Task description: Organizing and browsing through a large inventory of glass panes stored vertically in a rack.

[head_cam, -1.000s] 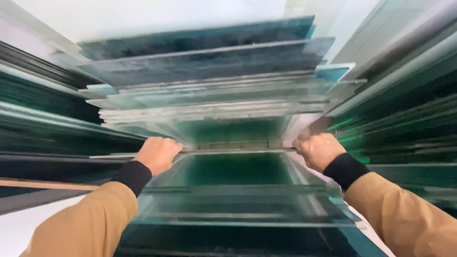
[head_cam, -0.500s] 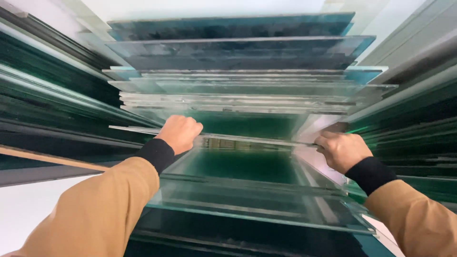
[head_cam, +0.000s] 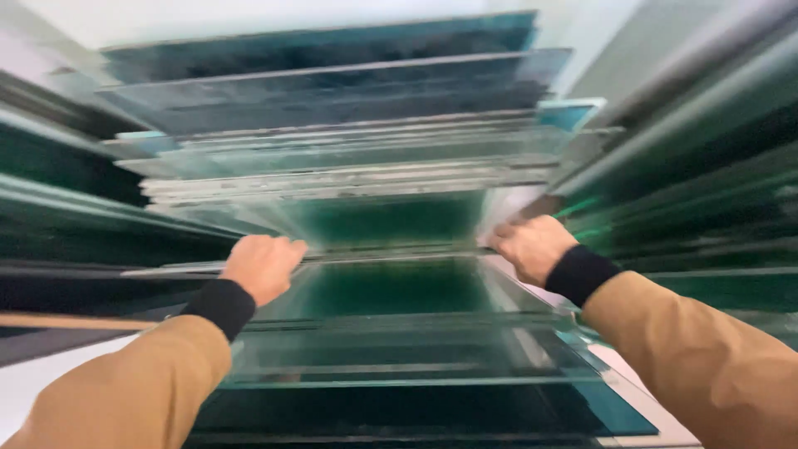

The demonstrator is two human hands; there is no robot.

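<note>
Both my arms, in tan sleeves with black cuffs, reach forward over a stack of green-tinted glass sheets. My left hand point(head_cam: 263, 266) grips the left end of one glass sheet point(head_cam: 391, 287) at the middle of the stack. My right hand point(head_cam: 532, 247) grips the right end of the same sheet. The fingers of both hands curl over its far edge. The view is blurred by motion.
Several more glass sheets point(head_cam: 349, 150) are stacked behind, their edges facing me. Other glass panes point(head_cam: 706, 175) stand at the right and at the left point(head_cam: 75, 224). Lower sheets point(head_cam: 416, 399) lie beneath my arms. A pale floor strip point(head_cam: 50, 374) shows at bottom left.
The view has swung back to the left and both hands have shifted left in the frame. Both keep their hold on the same sheet.
</note>
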